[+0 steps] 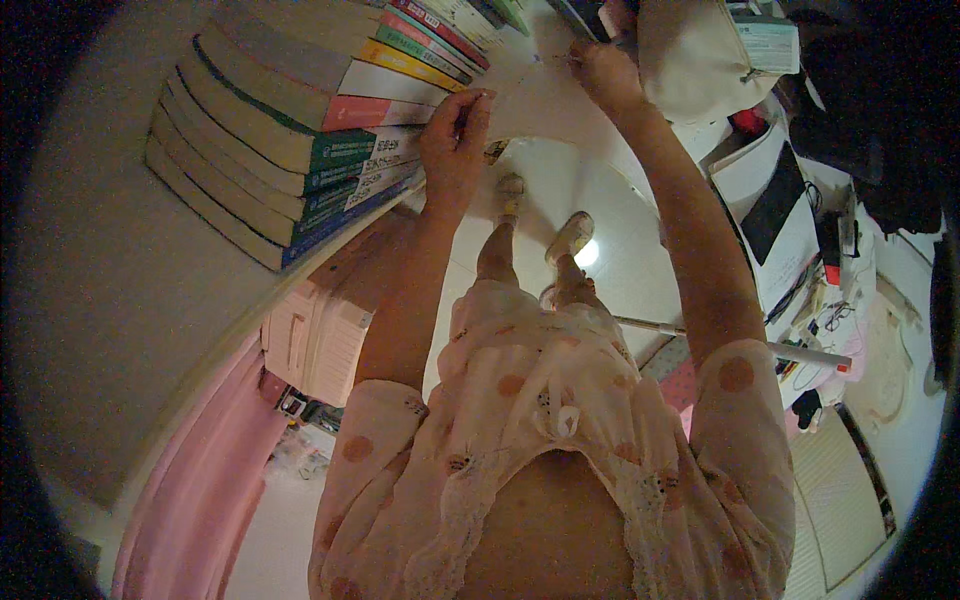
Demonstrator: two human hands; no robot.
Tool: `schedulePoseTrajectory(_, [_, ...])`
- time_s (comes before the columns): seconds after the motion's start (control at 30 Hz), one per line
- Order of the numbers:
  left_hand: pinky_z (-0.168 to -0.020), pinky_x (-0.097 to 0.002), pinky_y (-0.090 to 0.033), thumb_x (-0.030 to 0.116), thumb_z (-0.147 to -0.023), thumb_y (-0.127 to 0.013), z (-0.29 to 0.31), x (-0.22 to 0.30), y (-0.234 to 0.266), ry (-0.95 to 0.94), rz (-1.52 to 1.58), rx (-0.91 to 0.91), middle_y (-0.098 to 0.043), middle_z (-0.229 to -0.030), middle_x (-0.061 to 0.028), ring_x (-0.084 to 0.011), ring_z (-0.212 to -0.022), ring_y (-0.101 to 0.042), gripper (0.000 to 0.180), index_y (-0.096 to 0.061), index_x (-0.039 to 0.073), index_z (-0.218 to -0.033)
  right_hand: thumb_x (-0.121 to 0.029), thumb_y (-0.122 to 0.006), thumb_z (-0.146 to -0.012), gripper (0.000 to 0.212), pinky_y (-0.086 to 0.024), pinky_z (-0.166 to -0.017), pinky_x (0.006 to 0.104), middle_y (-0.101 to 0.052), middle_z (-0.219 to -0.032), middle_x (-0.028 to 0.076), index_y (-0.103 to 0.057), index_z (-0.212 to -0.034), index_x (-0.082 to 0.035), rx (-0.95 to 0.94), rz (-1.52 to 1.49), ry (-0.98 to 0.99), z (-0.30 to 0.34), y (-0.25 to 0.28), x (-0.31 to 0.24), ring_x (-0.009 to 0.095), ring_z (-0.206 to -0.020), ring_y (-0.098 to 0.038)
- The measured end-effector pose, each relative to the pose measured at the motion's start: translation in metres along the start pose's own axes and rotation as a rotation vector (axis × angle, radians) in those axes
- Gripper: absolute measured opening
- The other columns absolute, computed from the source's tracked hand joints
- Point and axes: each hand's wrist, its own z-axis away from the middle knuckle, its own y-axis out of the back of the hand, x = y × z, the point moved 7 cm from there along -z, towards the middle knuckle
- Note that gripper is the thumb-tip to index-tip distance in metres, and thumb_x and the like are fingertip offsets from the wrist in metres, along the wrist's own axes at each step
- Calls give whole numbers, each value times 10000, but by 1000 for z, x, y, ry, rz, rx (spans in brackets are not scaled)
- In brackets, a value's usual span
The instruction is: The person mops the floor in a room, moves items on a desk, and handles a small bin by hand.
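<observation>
My left hand (455, 140) is at the front edge of the desk, right beside a row of thick books (350, 150). Its fingers are curled with the tips together; whatever they pinch, if anything, is too small to name. Further off and to the right, my right hand (605, 78) is over the white desk top (535, 85). Those fingers are also closed, on something I cannot make out, close to a cream-coloured bag (690, 60). The books have green, blue, red and yellow spines facing the hands.
Below the desk edge are my feet on a pale floor (620, 230). At right, a cluttered surface carries papers, cables and a black flat piece (778, 200). A white rod (790, 353) crosses beside my right arm. A pink curtain (195, 480) hangs at lower left near pale drawers (310, 335).
</observation>
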Motion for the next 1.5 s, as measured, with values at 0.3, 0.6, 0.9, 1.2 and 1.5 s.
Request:
schedulePoseTrajectory(0.3, [-618,-200,-407,125,-811,-526,-2,2,-4,-26,-20,1,-576,-799,-30,-79,-670,-496,148,-557,11,-899,-214,-437,-784,200,-485,-561,425,-589,-699,171,-554,-799,-52,-33,186,100,-16,-27,9,331,-641,-588])
schedulePoseTrajectory(0.6, [-584,-194,-386,149,-816,-529,-2,-10,-3,63,52,15,-566,-763,-15,-62,-653,-467,152,-564,18,-886,-219,-470,-762,142,-473,-553,438,-581,-744,170,-527,-817,-102,91,-17,94,2,11,-12,341,-636,-575])
schedulePoseTrajectory(0.9, [-576,-193,-383,143,-811,-531,0,-18,-11,74,110,-4,-557,-750,-16,-59,-628,-456,152,-565,20,-893,-135,-455,-744,117,-478,-564,402,-586,-733,145,-531,-804,-70,77,81,162,-10,-5,-22,303,-660,-586])
schedulePoseTrajectory(1.2, [-594,-194,-388,149,-811,-532,0,-19,-10,82,57,-12,-555,-750,-20,-62,-651,-467,155,-567,15,-882,-148,-443,-757,127,-466,-591,434,-582,-753,170,-543,-780,-72,26,-29,90,-11,-16,-16,334,-665,-575])
schedulePoseTrajectory(1.5, [-617,-199,-396,156,-815,-530,0,-12,-8,53,52,-2,-574,-789,-29,-71,-680,-478,163,-561,7,-874,-169,-471,-748,127,-460,-644,409,-583,-803,158,-546,-779,-70,-67,2,39,-12,9,-30,317,-730,-574])
